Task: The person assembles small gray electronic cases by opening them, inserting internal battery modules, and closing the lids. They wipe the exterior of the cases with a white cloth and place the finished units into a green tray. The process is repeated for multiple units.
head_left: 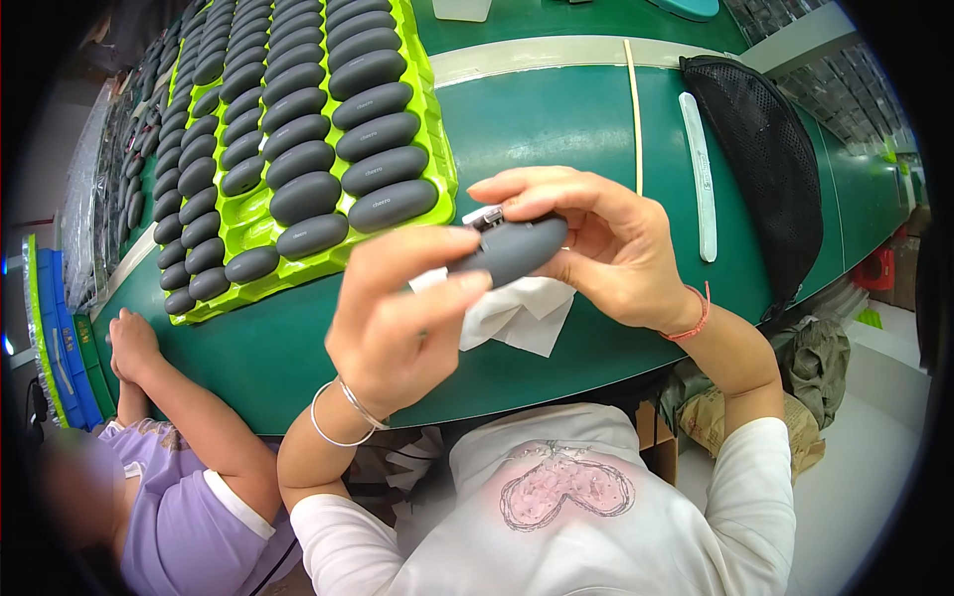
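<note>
Both hands hold a dark grey oval device [515,250] above the green table. My right hand [631,243] grips its right end, with thumb below and fingers over the top. My left hand [397,308], slightly blurred, has its finger and thumb at the left end. A small shiny metal piece with a white part [485,218] shows at the device's upper left edge; whether it is joined to the device I cannot tell. Under the hands lies a crumpled white cloth or tissue [532,316], partly hidden by them.
To the left stands a lime-green tray [245,221] with rows of similar dark ovals. Right of my hands are a thin wooden strip [633,119], a pale flat bar [700,179] and a black mesh pouch [760,164]. Another person's hands [131,346] rest at the table's left edge.
</note>
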A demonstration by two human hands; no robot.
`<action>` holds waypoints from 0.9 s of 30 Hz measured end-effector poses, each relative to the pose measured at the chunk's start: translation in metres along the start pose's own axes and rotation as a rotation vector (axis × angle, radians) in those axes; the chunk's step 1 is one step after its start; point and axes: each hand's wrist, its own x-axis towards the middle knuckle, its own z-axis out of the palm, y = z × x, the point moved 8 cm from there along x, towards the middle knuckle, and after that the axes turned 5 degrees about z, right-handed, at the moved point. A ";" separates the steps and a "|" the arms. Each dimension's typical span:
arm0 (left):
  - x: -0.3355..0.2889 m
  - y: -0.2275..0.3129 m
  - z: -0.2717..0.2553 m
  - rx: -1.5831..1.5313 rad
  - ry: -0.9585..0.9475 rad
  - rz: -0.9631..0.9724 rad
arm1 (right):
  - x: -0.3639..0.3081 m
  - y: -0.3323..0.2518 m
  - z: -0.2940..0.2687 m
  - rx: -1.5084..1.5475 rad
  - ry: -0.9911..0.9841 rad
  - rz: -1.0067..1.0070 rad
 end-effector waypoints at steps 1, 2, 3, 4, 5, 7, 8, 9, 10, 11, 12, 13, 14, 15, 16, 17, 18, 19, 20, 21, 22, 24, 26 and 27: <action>0.002 0.010 -0.001 0.051 -0.052 0.172 | 0.000 -0.002 0.002 -0.005 -0.022 -0.031; 0.001 0.017 -0.001 0.082 -0.068 0.236 | -0.001 -0.005 0.003 -0.011 -0.045 -0.063; -0.001 0.024 -0.001 0.115 -0.083 0.298 | -0.001 -0.007 0.005 -0.016 -0.068 -0.093; -0.002 0.027 -0.002 0.117 -0.076 0.329 | -0.002 -0.009 0.007 -0.031 -0.075 -0.112; -0.002 0.027 -0.002 0.115 -0.069 0.341 | -0.002 -0.009 0.007 -0.039 -0.079 -0.111; -0.004 0.029 -0.003 0.113 -0.055 0.363 | -0.002 -0.010 0.007 -0.053 -0.088 -0.108; -0.003 0.029 -0.003 0.119 -0.052 0.370 | -0.002 -0.010 0.008 -0.029 -0.094 -0.095; -0.003 0.029 -0.003 0.124 -0.048 0.376 | -0.001 -0.012 0.009 -0.005 -0.098 -0.081; -0.003 0.029 -0.003 0.129 -0.045 0.382 | -0.001 -0.013 0.010 0.018 -0.103 -0.067; -0.002 0.031 -0.002 0.159 -0.079 0.399 | -0.001 -0.010 0.010 0.086 -0.095 -0.043; -0.001 0.035 -0.001 0.188 -0.112 0.415 | -0.002 -0.006 0.009 0.155 -0.087 -0.018; -0.001 0.037 0.002 0.217 -0.146 0.431 | -0.003 -0.003 0.009 0.209 -0.063 0.018; -0.002 0.041 0.006 0.225 -0.125 0.494 | -0.004 0.001 0.008 0.264 -0.039 0.053; -0.002 0.046 0.010 0.240 -0.155 0.535 | -0.005 0.005 0.008 0.296 -0.034 0.092; -0.005 0.048 0.013 0.240 -0.150 0.563 | -0.008 0.009 0.007 0.328 -0.030 0.132; -0.008 0.049 0.015 0.240 -0.145 0.590 | -0.009 0.013 0.006 0.359 -0.025 0.172; -0.005 0.044 0.012 0.194 -0.169 0.488 | -0.009 0.013 0.004 0.321 0.037 0.202; -0.004 0.038 0.010 0.148 -0.193 0.386 | -0.008 0.014 0.002 0.380 0.056 0.265; -0.002 0.026 0.007 0.042 -0.134 0.233 | -0.008 0.016 -0.001 0.440 0.075 0.327; 0.003 0.018 0.005 -0.005 -0.065 0.149 | -0.008 0.019 -0.002 0.500 0.091 0.389; 0.000 0.007 0.003 -0.086 0.036 0.042 | -0.007 0.019 -0.002 0.437 0.100 0.374; -0.007 -0.010 0.000 -0.181 0.111 -0.163 | -0.007 0.018 0.000 0.444 0.091 0.349; -0.005 -0.021 0.001 -0.280 0.093 -0.317 | -0.007 0.015 0.000 0.354 0.063 0.277; -0.008 -0.027 0.002 -0.344 0.106 -0.389 | -0.007 0.014 0.001 0.324 0.067 0.275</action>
